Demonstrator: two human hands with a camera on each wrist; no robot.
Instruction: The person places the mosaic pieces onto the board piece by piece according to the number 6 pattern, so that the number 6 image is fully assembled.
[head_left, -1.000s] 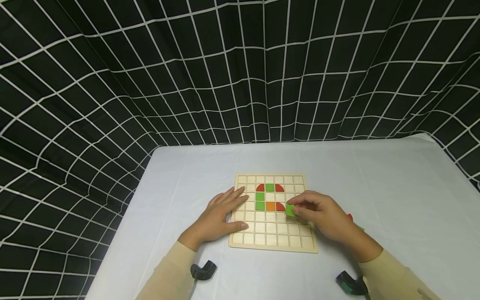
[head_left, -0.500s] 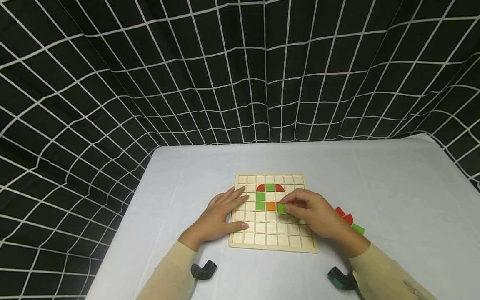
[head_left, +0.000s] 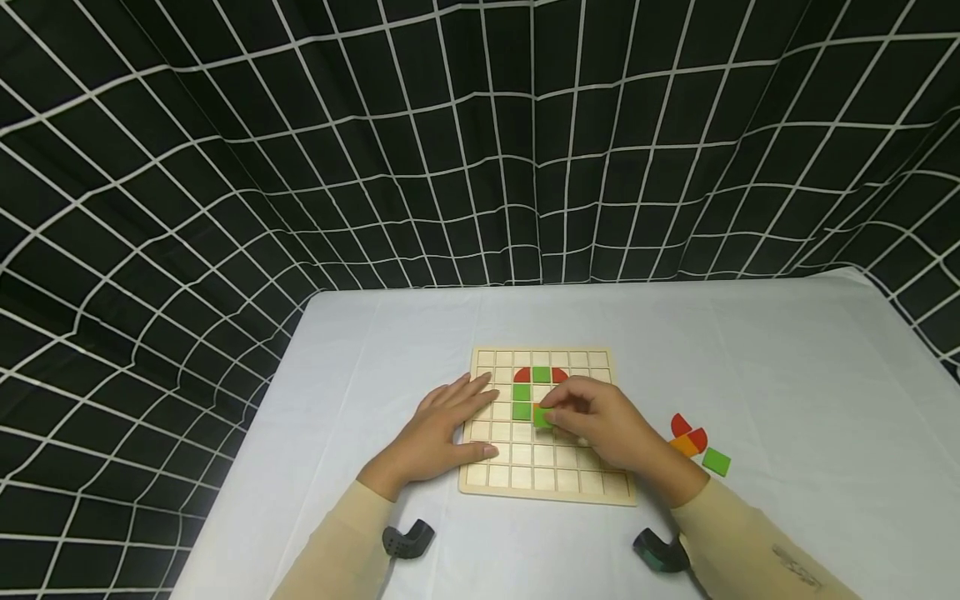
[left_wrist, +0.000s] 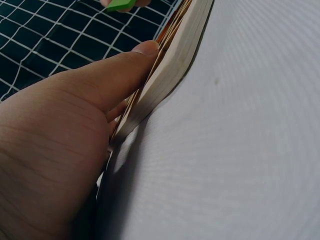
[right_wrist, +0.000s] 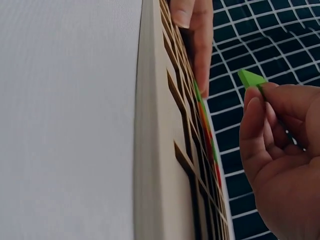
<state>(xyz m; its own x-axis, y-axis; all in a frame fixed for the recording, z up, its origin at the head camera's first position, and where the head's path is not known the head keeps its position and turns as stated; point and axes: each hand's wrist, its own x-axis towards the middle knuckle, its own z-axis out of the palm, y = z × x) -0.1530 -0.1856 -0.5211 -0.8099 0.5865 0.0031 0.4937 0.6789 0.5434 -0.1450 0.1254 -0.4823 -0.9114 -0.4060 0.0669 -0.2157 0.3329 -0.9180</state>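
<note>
My right hand [head_left: 600,419] pinches a green square tile [head_left: 542,417] between thumb and fingers, just above the wooden grid board [head_left: 525,479]. In the right wrist view the same green tile [right_wrist: 251,78] is held clear of the board surface. My left hand [head_left: 435,433] lies spread on the board's left side, its thumb [left_wrist: 145,48] on the near left part. Set into cells are green tiles [head_left: 521,392], another green tile [head_left: 542,374] and red rounded tiles [head_left: 522,375]. The right hand hides part of the lower row.
To the right of the board lie loose red rounded pieces [head_left: 681,425], an orange piece [head_left: 684,446] and a green tile [head_left: 717,462] on the white-covered table [head_left: 810,375]. Black fabric with a white grid [head_left: 495,167] hangs behind. Dark devices [head_left: 408,540] sit by both wrists.
My right hand has moved left across the board with the green tile, from right of the red rounded tile to over the orange one. More loose pieces show at the right. The left hand stays put.
</note>
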